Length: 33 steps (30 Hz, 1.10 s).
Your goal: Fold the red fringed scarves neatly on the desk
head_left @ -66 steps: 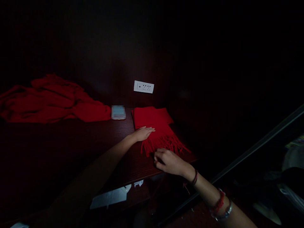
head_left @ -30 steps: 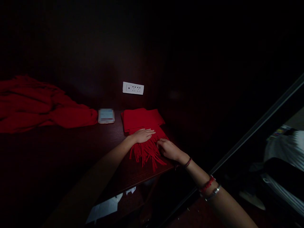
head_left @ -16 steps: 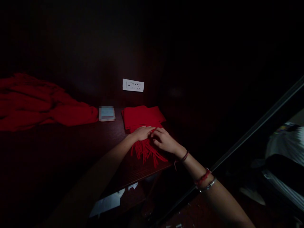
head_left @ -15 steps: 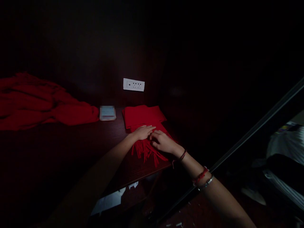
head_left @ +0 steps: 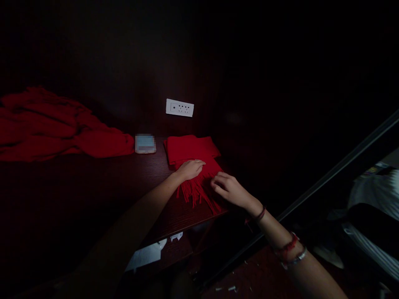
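Note:
A folded red scarf (head_left: pixel 190 149) with a fringe (head_left: pixel 196 193) lies at the right end of a dark wooden table (head_left: pixel 93 187). My left hand (head_left: pixel 190 169) rests flat on the scarf, fingers stretched out, just above the fringe. My right hand (head_left: pixel 229 189) sits on the fringe's right side with fingers curled and pinched on the tassels. Red cord and metal bracelets circle my right wrist.
A loose heap of red cloth (head_left: pixel 56 128) covers the table's left end. A small pale box (head_left: pixel 145 143) stands between heap and scarf. A white wall socket (head_left: pixel 180 108) is behind. Paper scraps (head_left: pixel 146 255) lie below the table edge. A metal rail (head_left: pixel 327 178) runs diagonally at right.
My right hand has moved right, from beside my left hand out to the fringe's right side. My left hand has stayed flat on the scarf.

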Motion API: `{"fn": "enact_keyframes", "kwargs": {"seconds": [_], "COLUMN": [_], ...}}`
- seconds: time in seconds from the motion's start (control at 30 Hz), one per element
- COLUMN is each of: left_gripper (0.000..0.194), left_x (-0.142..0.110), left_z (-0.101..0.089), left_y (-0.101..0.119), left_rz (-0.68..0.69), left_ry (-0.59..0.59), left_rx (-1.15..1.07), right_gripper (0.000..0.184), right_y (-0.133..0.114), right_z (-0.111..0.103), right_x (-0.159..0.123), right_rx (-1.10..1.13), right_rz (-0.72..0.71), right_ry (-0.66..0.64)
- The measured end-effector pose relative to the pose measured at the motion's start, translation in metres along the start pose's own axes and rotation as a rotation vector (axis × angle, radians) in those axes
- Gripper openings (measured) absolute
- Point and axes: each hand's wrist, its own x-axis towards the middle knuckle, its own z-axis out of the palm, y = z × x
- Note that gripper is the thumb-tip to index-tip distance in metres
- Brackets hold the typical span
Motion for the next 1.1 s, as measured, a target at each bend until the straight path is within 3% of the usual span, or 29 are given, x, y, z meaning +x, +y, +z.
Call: {"fn": "enact_keyframes", "kwargs": {"seconds": [0.07,0.13,0.23,0.43,0.57,0.67,0.83,0.93,1.1], "left_gripper": [0.037,0.037,0.039,0.038,0.036,0.037,0.039,0.039,0.039], "left_x": [-0.005,-0.011,-0.015,-0.012,-0.011,-0.011,-0.008,-0.005,-0.002], "left_z": [-0.003,-0.006,-0.009,-0.008,-0.006,-0.006,-0.007,-0.007,-0.004], "left_y": [-0.004,-0.009,-0.012,-0.012,-0.01,-0.004,0.008,0.009,0.006], "left_rz": [0.012,0.04,0.013,0.016,0.06,0.099,0.092,0.057,0.069], "left_ry": [-0.036,-0.148,-0.256,-0.266,-0.137,-0.081,-0.246,-0.335,-0.342], "left_rx": [-0.013,-0.03,-0.042,-0.045,-0.015,-0.034,-0.072,-0.043,-0.029], "right_gripper": [0.014,0.012,0.014,0.023,0.027,0.022,0.016,0.015,0.021], "right_y": [0.005,0.006,-0.002,-0.019,0.008,0.039,0.058,0.048,0.032], "right_z": [0.014,0.03,0.043,0.017,-0.003,0.001,0.025,0.028,0.006], "right_x": [0.019,0.031,0.027,-0.028,-0.032,-0.011,0.007,-0.013,-0.053], "right_rx": [-0.03,-0.051,-0.088,-0.016,-0.03,-0.091,-0.122,-0.124,-0.139], "right_rz": [0.01,-0.004,-0.027,-0.058,0.061,0.128,0.088,0.099,0.11], "right_ry": [0.055,0.031,-0.012,-0.125,0.015,0.118,0.026,-0.002,-0.072]}}
